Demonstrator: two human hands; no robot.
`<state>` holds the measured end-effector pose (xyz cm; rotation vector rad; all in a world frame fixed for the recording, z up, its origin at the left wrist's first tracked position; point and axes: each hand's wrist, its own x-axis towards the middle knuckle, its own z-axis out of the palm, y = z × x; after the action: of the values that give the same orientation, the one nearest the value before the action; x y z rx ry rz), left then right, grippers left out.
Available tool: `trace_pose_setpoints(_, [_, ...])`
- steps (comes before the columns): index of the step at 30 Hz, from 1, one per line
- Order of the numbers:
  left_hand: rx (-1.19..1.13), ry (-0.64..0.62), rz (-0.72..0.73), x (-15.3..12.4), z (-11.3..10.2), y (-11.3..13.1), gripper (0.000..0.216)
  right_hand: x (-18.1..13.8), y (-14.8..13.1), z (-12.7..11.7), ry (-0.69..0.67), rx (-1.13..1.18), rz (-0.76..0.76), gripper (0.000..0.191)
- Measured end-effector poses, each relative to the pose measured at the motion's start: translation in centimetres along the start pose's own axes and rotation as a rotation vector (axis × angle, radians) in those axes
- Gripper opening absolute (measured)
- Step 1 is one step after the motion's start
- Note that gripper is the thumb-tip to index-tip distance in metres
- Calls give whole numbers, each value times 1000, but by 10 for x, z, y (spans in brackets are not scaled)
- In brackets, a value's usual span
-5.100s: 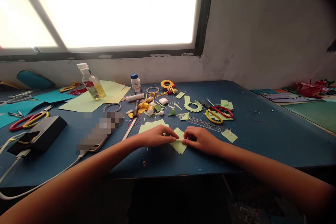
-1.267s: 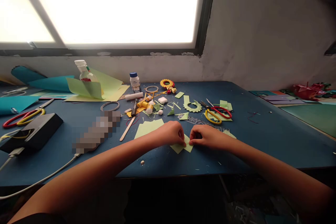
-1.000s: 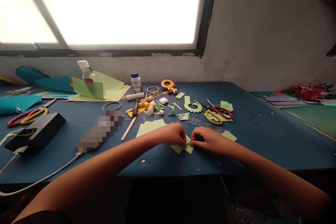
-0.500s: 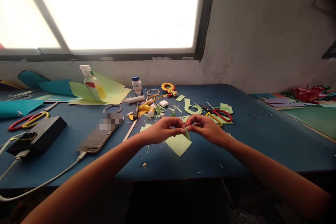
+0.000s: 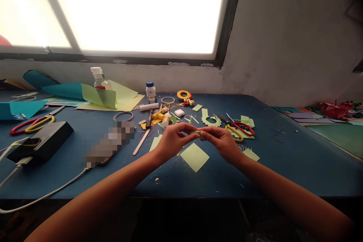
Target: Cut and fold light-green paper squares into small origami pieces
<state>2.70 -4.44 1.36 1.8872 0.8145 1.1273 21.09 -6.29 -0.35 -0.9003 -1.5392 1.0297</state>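
Note:
Between the fingertips of both hands is a small piece of green paper (image 5: 196,132), seen almost edge-on and mostly hidden by the fingers. My left hand (image 5: 176,138) pinches its left side, and my right hand (image 5: 220,140) pinches its right side. Below them a pale green paper square (image 5: 195,157) lies flat on the blue table, with a thin sliver of paper on it. Just beyond the hands lies a green paper ring with a toothed edge (image 5: 211,121). Close to my right hand are scissors with red and yellow handles (image 5: 244,128).
Glue bottles (image 5: 166,120), a black marker (image 5: 149,118), a wooden stick (image 5: 141,142) and paper scraps clutter the middle. To the left are a phone (image 5: 110,145) on a cable, a black power block (image 5: 48,140) and more scissors (image 5: 34,124). A bottle (image 5: 100,79) stands behind curled paper.
The green paper piece has turned from hanging downward to lying nearly flat between the fingers. My hands have shifted slightly, uncovering more of the square below. The camera view has moved a little.

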Motion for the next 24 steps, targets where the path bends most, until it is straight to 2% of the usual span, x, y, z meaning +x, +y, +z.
trace_pose_setpoints(2, [-104,-11,-69,-1,2,2,28,-2,1,1,34,9,-25,23])
trace_pose_setpoints(5, [-181,-13,-99,-2,4,3,28,-5,0,2,73,-25,-53,22])
trace_pose_setpoints(13, [-197,58,-93,-2,8,3,20,-8,-1,2,110,-111,-29,23])
trace_pose_setpoints(24, [-314,69,-238,-3,14,4,21,-8,3,1,157,-312,-107,17])
